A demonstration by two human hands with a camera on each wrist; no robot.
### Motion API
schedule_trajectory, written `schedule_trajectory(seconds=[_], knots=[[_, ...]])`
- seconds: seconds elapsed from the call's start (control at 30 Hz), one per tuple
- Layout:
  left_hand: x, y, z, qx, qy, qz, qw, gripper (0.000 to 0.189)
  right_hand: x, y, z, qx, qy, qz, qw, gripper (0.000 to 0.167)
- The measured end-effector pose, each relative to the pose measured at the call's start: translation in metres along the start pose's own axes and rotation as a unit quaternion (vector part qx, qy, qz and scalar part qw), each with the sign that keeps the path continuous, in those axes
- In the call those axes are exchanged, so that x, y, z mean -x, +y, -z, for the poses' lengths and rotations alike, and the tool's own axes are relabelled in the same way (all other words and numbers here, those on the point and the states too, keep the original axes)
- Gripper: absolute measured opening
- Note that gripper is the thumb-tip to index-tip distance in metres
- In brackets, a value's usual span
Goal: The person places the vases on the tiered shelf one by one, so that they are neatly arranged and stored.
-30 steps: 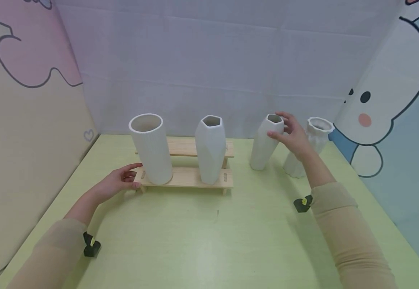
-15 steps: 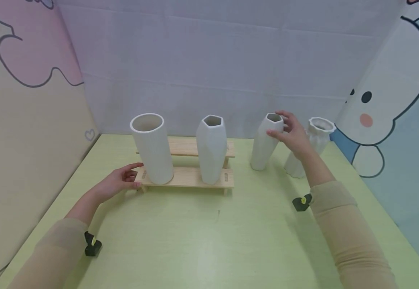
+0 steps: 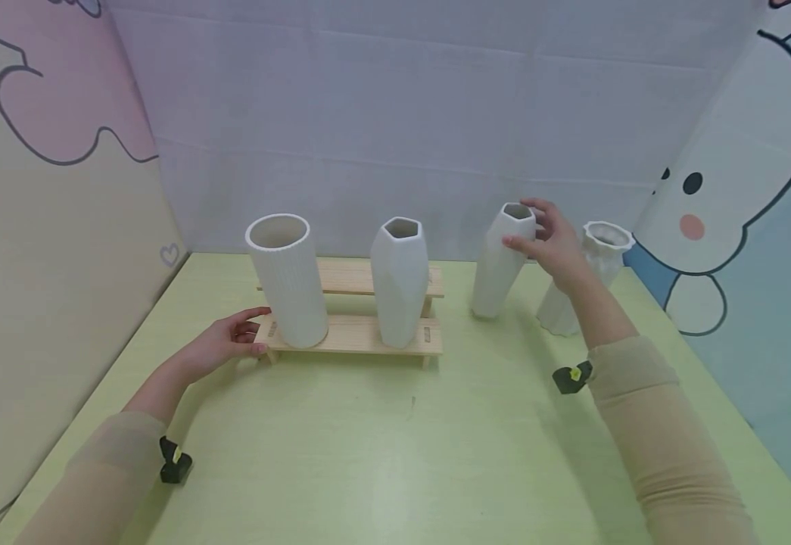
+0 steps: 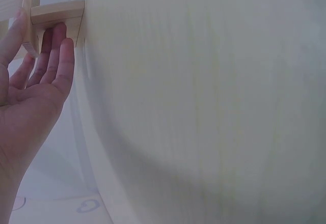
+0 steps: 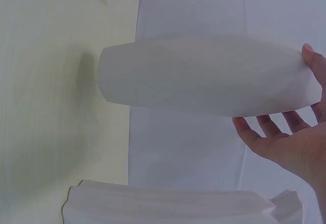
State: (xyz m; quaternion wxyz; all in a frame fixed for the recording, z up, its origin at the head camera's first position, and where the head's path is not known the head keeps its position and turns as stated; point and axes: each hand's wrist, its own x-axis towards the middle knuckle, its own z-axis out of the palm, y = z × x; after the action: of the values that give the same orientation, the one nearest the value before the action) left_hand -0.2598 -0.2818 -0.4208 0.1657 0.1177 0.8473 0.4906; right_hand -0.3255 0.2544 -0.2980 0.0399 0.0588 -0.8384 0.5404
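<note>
My right hand (image 3: 558, 248) grips a white faceted vase (image 3: 496, 266) near its rim, thumb on one side and fingers on the other. In the right wrist view the vase (image 5: 198, 76) appears with its base apart from its shadow on the table. On the left, my left hand (image 3: 221, 348) holds the end of a two-step wooden stand (image 3: 350, 333); in the left wrist view its fingers reach under the board (image 4: 57, 11). The lower step carries a white ribbed cylindrical vase (image 3: 289, 288) and a second faceted vase (image 3: 398, 284), both upright.
A white vase with a wavy rim (image 3: 602, 261) stands right of the lifted one, partly behind my right hand and wrist. The stand's upper step (image 3: 344, 276) lies behind the two vases. A pale cloth wall (image 3: 395, 113) closes off the back of the green table (image 3: 368, 439).
My right hand has raised the faceted vase slightly, its rim now higher than before. The left hand and the stand have stayed in place.
</note>
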Motion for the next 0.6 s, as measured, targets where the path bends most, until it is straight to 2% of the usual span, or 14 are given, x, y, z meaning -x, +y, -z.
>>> schedule_trajectory(seconds=[0.6], knots=[[0.001, -0.001, 0.001, 0.003, -0.001, 0.01, 0.9999, 0.079, -0.003, -0.042, 0.005, 0.016, -0.005, 0.003, 0.9999, 0.076]])
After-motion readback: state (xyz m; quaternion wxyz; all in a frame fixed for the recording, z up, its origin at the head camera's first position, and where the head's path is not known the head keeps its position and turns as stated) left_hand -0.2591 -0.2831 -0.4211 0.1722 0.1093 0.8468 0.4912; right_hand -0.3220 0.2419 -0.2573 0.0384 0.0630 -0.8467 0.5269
